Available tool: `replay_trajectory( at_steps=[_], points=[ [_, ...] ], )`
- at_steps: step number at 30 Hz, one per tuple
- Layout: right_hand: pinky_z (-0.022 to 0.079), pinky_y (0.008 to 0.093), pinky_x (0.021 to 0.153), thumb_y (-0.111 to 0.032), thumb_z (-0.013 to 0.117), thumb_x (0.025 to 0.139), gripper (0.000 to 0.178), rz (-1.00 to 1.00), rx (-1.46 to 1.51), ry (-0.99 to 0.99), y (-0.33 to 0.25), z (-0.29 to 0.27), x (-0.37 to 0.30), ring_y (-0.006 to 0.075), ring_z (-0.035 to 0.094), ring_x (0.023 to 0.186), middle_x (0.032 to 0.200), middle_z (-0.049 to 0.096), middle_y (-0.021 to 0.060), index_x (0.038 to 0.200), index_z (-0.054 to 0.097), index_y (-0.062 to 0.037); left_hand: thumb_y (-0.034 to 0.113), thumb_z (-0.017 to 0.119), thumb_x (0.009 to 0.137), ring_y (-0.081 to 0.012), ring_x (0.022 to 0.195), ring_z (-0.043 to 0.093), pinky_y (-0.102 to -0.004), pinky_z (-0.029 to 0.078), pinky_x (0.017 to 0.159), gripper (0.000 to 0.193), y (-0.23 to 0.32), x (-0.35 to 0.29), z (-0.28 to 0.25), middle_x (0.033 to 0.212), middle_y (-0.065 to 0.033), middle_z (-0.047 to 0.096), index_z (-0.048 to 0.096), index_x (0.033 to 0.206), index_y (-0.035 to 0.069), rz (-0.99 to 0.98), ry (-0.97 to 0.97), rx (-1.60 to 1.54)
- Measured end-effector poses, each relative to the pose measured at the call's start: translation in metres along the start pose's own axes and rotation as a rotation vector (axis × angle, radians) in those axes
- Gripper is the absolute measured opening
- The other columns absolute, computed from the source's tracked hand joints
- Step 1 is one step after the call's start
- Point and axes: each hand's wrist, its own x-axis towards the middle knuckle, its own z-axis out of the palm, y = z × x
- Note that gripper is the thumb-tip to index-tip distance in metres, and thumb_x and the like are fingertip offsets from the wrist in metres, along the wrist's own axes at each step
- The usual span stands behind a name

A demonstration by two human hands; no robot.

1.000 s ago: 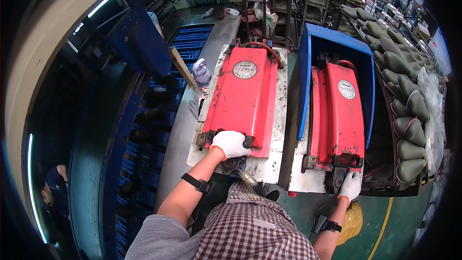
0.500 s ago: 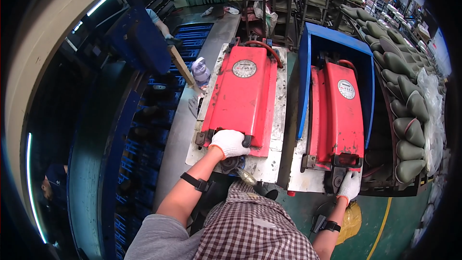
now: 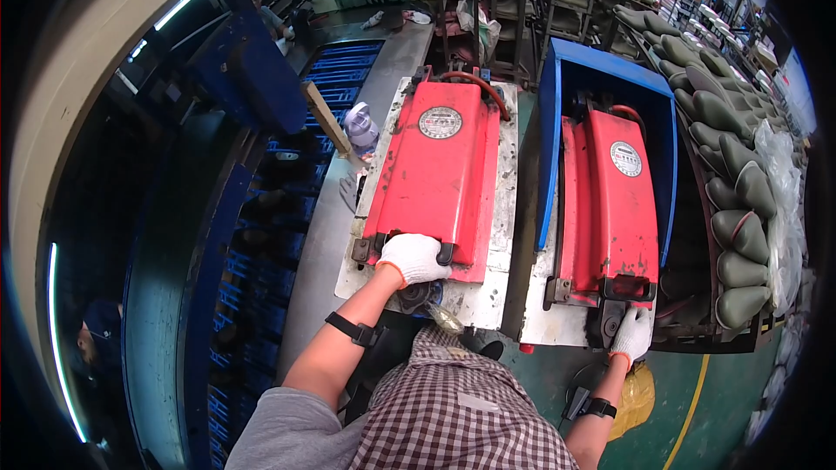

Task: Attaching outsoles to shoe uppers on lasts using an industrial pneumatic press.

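Left hand (image 3: 411,258) wrapped round black handle (image 3: 446,254) of left red cover (image 3: 431,178), fingers curled. Right hand (image 3: 633,333) beside black block (image 3: 612,320) below right red cover (image 3: 620,218); finger closure cannot tell. 2 covers sit over white bases (image 3: 492,289). Best: even pressure, fingertips clear of cover edges.
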Motion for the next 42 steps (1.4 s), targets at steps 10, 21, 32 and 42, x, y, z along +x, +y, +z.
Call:
replay_trajectory(
  at_steps=[10,21,32,42],
  points=[
    [0.05,0.0537,0.08,-0.043,0.052,0.097,0.041,0.005,-0.017,-0.011,0.004,0.003,0.002,0.0465,0.066,0.094,0.102,0.07,0.0252,0.105,0.07,-0.0069,0.062,0.069,0.078,-0.037,0.087,0.074,-0.0468,0.059,0.078,0.059,0.0,0.0,0.001,0.092,-0.0194,0.075,0.077,0.096,0.007,0.004,-0.002,0.001],
    [0.049,0.054,0.079,-0.042,0.052,0.097,0.041,-0.006,-0.015,-0.004,0.003,0.002,0.002,0.0471,0.065,0.093,0.102,0.069,0.0258,0.103,0.069,-0.0058,0.062,0.069,0.078,-0.0371,0.087,0.074,-0.0468,0.059,0.078,0.058,-0.001,0.001,0.001,0.091,-0.0194,0.075,0.077,0.096,0.007,0.004,0.0,0.001],
    [0.049,0.0528,0.079,-0.043,0.053,0.097,0.041,0.003,0.011,-0.004,0.004,0.005,0.003,0.0443,0.066,0.091,0.099,0.069,0.0241,0.101,0.069,-0.0052,0.062,0.068,0.079,-0.0364,0.087,0.074,-0.0464,0.059,0.078,0.058,0.0,0.0,0.0,0.091,-0.019,0.075,0.078,0.095,0.007,0.001,-0.002,0.001],
    [0.046,0.0269,0.073,-0.025,0.062,0.103,0.022,0.13,1.18,0.281,-0.01,-0.008,-0.038,0.0084,0.054,0.079,0.087,0.06,-0.0011,0.1,0.067,-0.0036,0.061,0.067,0.079,-0.0362,0.087,0.074,-0.0458,0.059,0.079,0.058,-0.001,-0.001,0.0,0.092,-0.0191,0.075,0.078,0.097,0.007,-0.003,0.002,0.003]
  ],
)
